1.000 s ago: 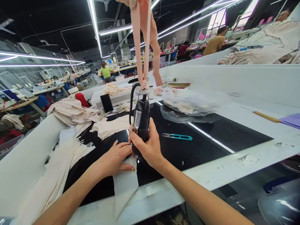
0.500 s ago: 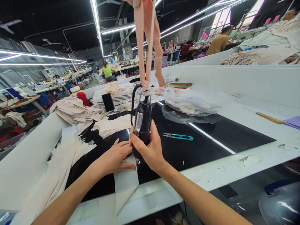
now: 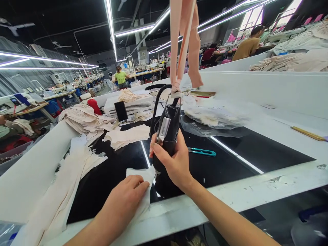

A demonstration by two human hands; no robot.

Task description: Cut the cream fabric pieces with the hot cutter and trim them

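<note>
My right hand (image 3: 176, 164) is wrapped round the black body of a handheld electric fabric cutter (image 3: 169, 124). The cutter stands upright over the black tabletop (image 3: 97, 198), tied at its top to hanging pink fabric strips (image 3: 176, 44). Its lower end is partly hidden by my hand. My left hand (image 3: 125, 196), fingers curled and thumb pressed in, grips a pale fabric piece (image 3: 139, 173) just left of the cutter, near the table's front edge. Teal thread snips (image 3: 205, 152) lie right of my right hand.
Cream fabric (image 3: 128, 136) lies behind my left hand, and more strips (image 3: 66, 184) drape along the left. A phone (image 3: 121, 111) leans on a white vented box (image 3: 138, 104). A clear plastic bag (image 3: 212, 118) sits behind the snips. People work at machines farther back.
The cutter and my right hand have moved right, away from my left hand. My left hand has drawn nearer, its outstretched fingers now curled on the fabric. The pink strips have swung right.
</note>
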